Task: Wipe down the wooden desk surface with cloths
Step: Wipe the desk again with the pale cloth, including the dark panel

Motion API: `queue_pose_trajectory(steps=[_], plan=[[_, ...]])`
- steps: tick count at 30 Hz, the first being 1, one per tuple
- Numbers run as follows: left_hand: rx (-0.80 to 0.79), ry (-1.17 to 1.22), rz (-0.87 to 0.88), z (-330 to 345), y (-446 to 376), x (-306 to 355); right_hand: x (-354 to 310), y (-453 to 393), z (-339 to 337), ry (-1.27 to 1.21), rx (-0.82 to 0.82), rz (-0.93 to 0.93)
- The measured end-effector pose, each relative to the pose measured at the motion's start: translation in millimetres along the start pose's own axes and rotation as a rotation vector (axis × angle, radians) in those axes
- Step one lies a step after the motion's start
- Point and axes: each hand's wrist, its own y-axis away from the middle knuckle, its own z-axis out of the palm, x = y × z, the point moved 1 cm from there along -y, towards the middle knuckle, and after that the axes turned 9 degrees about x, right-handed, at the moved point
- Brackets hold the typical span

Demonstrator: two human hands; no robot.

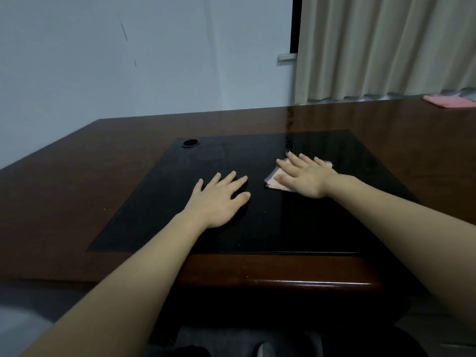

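pale pink cloth (277,180), dotted hem, seen right of centre on desk (64,181) | pressed flat under right hand (305,176), fingers straight | left hand (219,199) laid flat, nothing held

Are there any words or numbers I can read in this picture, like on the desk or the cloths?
None: there is no readable text anywhere.
The desk, the pale cloth under the right hand, the pink cloth at the far corner and the wall all carry no writing.
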Motion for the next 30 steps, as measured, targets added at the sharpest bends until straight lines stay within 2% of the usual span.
queue_pose_trajectory(steps=[4, 11, 16, 19, 26, 30], plan=[[-0.008, -0.011, -0.001, -1, 2, 1, -9, 6, -1, -0.001, 0.0, -0.005], [-0.025, -0.053, 0.003, 1, 1, 1, -38, 131, -5, -0.02, -0.041, -0.3], [-0.032, -0.073, 0.004, 1, 0, 2, -26, 155, -8, -0.043, -0.08, -0.327], [-0.027, -0.073, 0.002, 2, 0, 1, -14, 125, -7, -0.018, -0.065, -0.283], [-0.028, -0.073, -0.001, 3, -2, 0, 22, 22, -1, 0.006, 0.006, -0.002], [-0.014, -0.066, -0.002, 3, -3, 1, 10, 15, 1, -0.015, 0.016, 0.065]])
